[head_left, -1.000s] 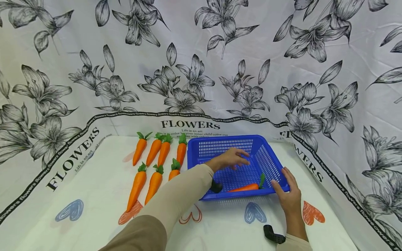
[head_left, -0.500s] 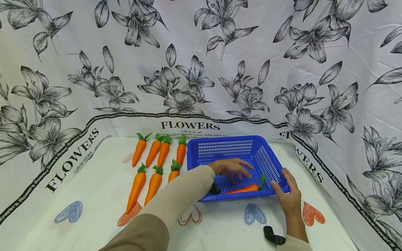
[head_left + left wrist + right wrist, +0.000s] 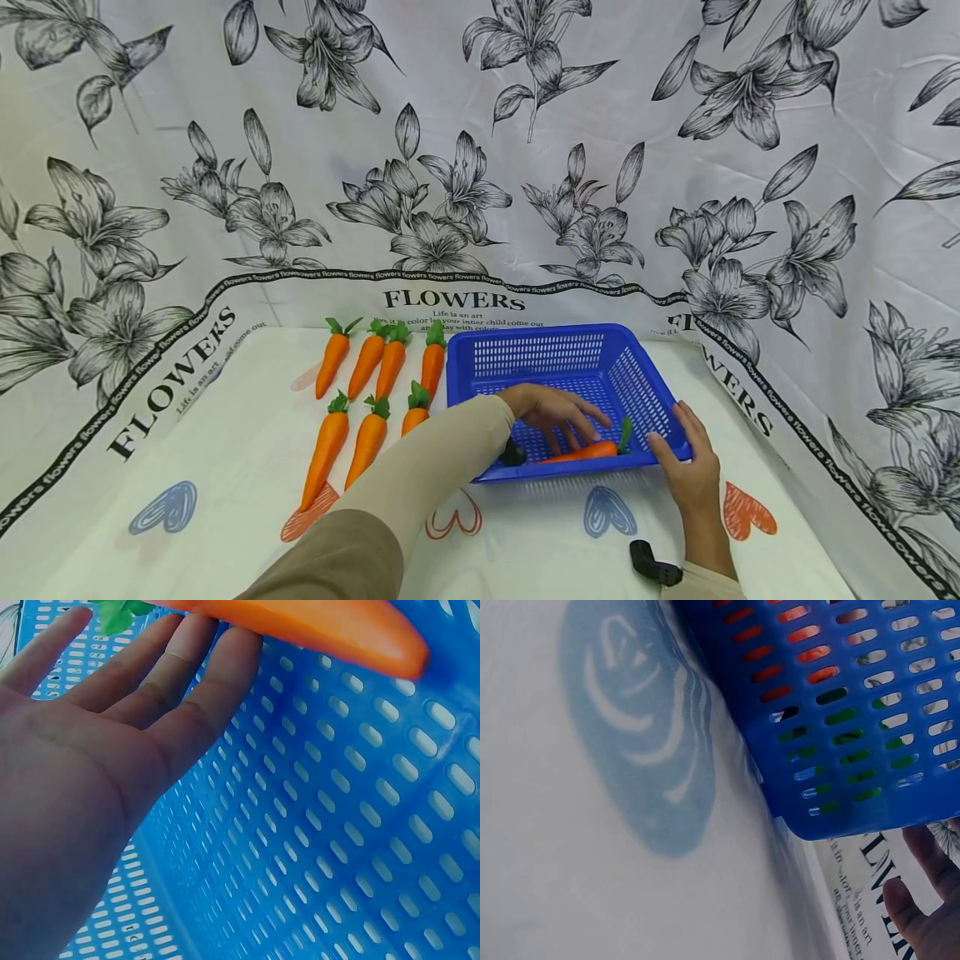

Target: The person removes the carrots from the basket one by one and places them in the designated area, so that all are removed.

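A blue plastic basket [image 3: 536, 332] with slotted walls stands on the white cloth, with one orange carrot [image 3: 588, 452] lying along its near wall. My left hand [image 3: 557, 412] reaches down inside it. In the left wrist view, the slightly bent fingers [image 3: 191, 697] meet the side of that carrot [image 3: 315, 626] without curling round it; the thumb is out of sight. At the near right corner of the basket, my right hand [image 3: 692, 462] rests with thumb and fingers spread. The right wrist view shows the same hand [image 3: 930, 907] beside the basket corner [image 3: 832, 802].
Left of the basket lie several more carrots in two rows, such as a back-row carrot [image 3: 333, 364] and a front-row carrot [image 3: 327, 450]. My left forearm [image 3: 442, 467] partly covers the front row. A flower-printed cloth [image 3: 480, 208] rises behind.
My left hand has moved down and toward the near side of the basket, from above its floor to the carrot. The right hand keeps its place at the corner.
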